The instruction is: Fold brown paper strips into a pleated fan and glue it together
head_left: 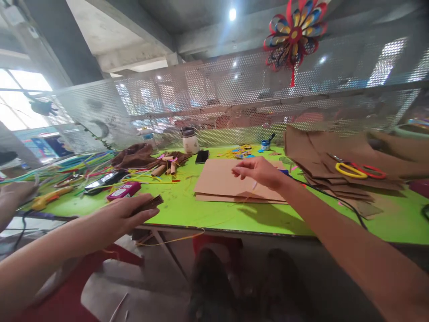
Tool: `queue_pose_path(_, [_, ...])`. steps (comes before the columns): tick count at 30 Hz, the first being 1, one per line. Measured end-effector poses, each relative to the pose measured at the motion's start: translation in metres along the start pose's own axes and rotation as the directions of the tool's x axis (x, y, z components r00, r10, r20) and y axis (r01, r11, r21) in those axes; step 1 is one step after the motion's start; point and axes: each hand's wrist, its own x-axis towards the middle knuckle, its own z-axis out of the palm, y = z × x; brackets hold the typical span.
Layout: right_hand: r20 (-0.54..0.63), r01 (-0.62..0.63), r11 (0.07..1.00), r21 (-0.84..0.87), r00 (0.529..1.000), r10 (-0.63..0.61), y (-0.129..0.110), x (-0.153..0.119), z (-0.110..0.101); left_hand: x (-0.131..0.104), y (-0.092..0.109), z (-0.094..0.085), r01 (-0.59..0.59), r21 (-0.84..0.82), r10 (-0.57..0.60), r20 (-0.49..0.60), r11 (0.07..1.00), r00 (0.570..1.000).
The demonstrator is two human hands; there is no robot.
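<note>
My left hand (129,214) is closed round a small folded stack of brown paper (152,203) near the table's front edge. Over the flat brown paper sheets (214,179) hovers my right hand (256,172), its fingers curled close together. Whether anything thin is between those fingertips is hard to make out. Yellow string (181,239) hangs along the front edge of the green table (181,210).
Larger brown sheets (311,156) lie at the right with yellow-handled scissors (350,170) on top. Behind are a phone (202,156), a white jar (190,141) and a blue pot (266,145). A magenta box (124,191) lies left. Another person's hand (16,197) shows far left.
</note>
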Motion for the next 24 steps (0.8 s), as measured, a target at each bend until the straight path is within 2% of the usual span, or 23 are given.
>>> queue_pose_path(2, [0.133, 0.066, 0.995, 0.072, 0.988, -0.075, -0.024, -0.002, 0.022, 0.005, 0.017, -0.004, 0.016, 0.104, -0.029, 0.128, 0.994, 0.991])
queue_pose_path(4, [0.274, 0.088, 0.983, 0.161, 0.953, -0.13, -0.05, -0.002, 0.047, 0.013, 0.031, -0.005, -0.021, 0.111, 0.0, 0.184, 0.994, 0.983])
queue_pose_path(7, [0.494, -0.04, 0.94, 0.339, 0.858, -0.141, -0.077, -0.001, 0.076, 0.022, 0.044, -0.009, -0.119, 0.014, 0.113, 0.215, 0.993, 0.97])
queue_pose_path(9, [0.595, -0.146, 0.925, 0.35, 0.798, -0.099, -0.083, -0.001, 0.082, 0.022, 0.048, -0.013, -0.149, -0.067, 0.16, 0.215, 0.987, 0.963])
queue_pose_path(11, [0.627, -0.174, 0.94, 0.292, 0.778, -0.051, -0.082, -0.003, 0.073, 0.018, 0.047, -0.018, -0.119, -0.125, 0.145, 0.216, 0.985, 0.966])
queue_pose_path(14, [0.549, -0.089, 0.986, 0.139, 0.836, -0.002, -0.073, -0.002, 0.042, 0.011, 0.039, -0.018, 0.028, -0.27, 0.057, 0.303, 0.962, 0.951])
queue_pose_path(15, [0.533, -0.069, 0.995, 0.069, 0.846, 0.022, -0.069, 0.0, 0.03, 0.009, 0.036, -0.015, 0.096, -0.345, 0.036, 0.357, 0.934, 0.934])
queue_pose_path(17, [0.466, -0.051, 0.999, -0.01, 0.883, 0.05, -0.061, 0.007, 0.008, 0.008, 0.03, -0.005, 0.232, -0.472, 0.035, 0.49, 0.851, 0.871])
queue_pose_path(20, [0.322, -0.065, 0.998, -0.009, 0.944, 0.064, -0.052, 0.021, -0.011, 0.011, 0.026, 0.017, 0.252, -0.619, 0.151, 0.523, 0.744, 0.839])
queue_pose_path(23, [0.179, -0.039, 0.999, 0.012, 0.983, 0.036, -0.05, 0.029, -0.015, 0.017, 0.026, 0.038, 0.232, -0.685, 0.235, 0.515, 0.69, 0.824])
queue_pose_path(24, [0.136, -0.015, 1.0, -0.004, 0.991, 0.016, -0.05, 0.03, -0.015, 0.019, 0.027, 0.044, 0.221, -0.699, 0.242, 0.499, 0.68, 0.832])
